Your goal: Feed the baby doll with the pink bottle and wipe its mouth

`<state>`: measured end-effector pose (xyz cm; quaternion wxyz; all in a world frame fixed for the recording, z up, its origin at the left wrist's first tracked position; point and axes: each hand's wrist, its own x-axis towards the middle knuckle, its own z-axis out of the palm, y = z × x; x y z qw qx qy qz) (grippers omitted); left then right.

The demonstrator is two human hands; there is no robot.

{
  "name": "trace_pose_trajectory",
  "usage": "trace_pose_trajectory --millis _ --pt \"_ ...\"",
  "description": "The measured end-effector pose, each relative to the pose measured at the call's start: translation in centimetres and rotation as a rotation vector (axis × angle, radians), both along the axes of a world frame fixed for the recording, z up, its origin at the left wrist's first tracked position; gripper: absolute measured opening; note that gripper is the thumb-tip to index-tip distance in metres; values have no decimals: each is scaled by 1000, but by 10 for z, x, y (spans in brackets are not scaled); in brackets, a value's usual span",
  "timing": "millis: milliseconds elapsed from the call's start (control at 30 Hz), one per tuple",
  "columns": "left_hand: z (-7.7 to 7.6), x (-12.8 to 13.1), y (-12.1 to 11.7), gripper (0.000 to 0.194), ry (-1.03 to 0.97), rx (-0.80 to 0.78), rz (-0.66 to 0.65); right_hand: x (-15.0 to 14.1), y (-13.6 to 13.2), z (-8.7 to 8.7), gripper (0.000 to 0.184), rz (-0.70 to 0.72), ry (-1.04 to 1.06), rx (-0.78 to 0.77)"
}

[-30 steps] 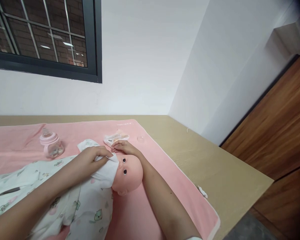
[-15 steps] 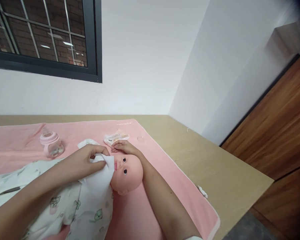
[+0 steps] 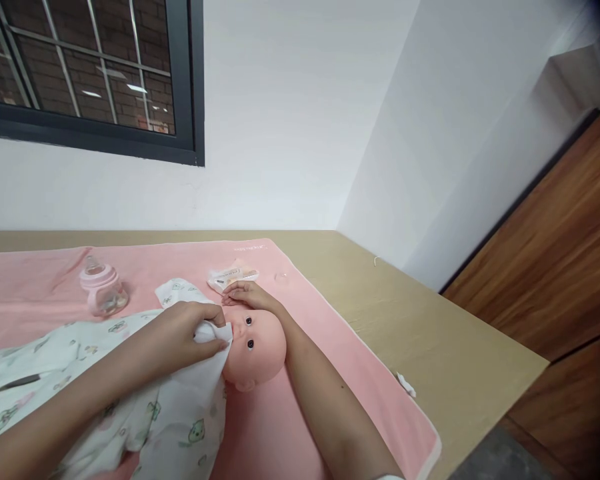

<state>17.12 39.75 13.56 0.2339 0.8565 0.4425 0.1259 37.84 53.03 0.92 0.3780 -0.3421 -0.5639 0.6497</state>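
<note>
A baby doll lies on its back, head toward the right, wearing a white outfit with small green and pink prints. Between thumb and fingers, my left hand pinches a thin white wipe. Its corner touches the doll's mouth and covers the chin, while the rest drapes over the chest. My right forearm curves around the top of the doll's head. Beyond the far cheek rests my right hand, fingers stretched out, with nothing seen in it and its fingertips close to a clear packet.
A pink-topped baby bottle stands on the pink mat. Near the mat's right edge lies a crumpled white scrap. The tan table meets white walls behind, and a small pale hook-like piece sits by the corner.
My left hand has shifted slightly right and down with the wipe, bringing its corner closer over the doll's mouth. My right hand and the doll's head have stayed put.
</note>
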Motion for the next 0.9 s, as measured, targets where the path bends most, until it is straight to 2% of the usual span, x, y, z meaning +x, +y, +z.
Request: trace_pose_trajectory --millis 567,900 --pt "-3 -6 7 24 -31 25 31 0 -2 3 32 3 -13 4" --pt "-5 -7 8 21 -54 87 23 -1 -4 4 29 -18 4 -24"
